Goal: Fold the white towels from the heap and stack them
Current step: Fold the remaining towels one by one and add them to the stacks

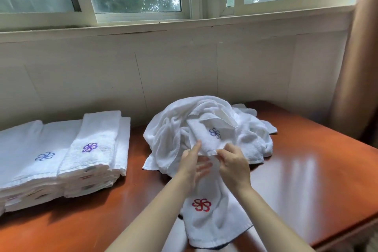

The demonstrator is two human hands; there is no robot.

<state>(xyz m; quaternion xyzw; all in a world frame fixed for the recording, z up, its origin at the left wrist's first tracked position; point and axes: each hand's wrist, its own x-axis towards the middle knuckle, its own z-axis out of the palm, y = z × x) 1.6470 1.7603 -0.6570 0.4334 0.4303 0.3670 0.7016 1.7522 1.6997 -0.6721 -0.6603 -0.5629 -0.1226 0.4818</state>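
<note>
A heap of white towels [206, 129] lies on the reddish wooden table [306, 170], one showing a blue flower logo. A towel with a red flower logo [206, 217] hangs from my hands down over the table's front edge. My right hand [233, 163] pinches this towel's top edge just in front of the heap. My left hand [194, 164] is beside it with fingers straight, touching the cloth near the same edge. Stacks of folded white towels [61, 155] with purple and blue logos stand at the left.
A white panelled wall [184, 67] and window run behind the table. A brown curtain [356, 67] hangs at the right. Bare tabletop shows to the right of the heap and between the heap and the stacks.
</note>
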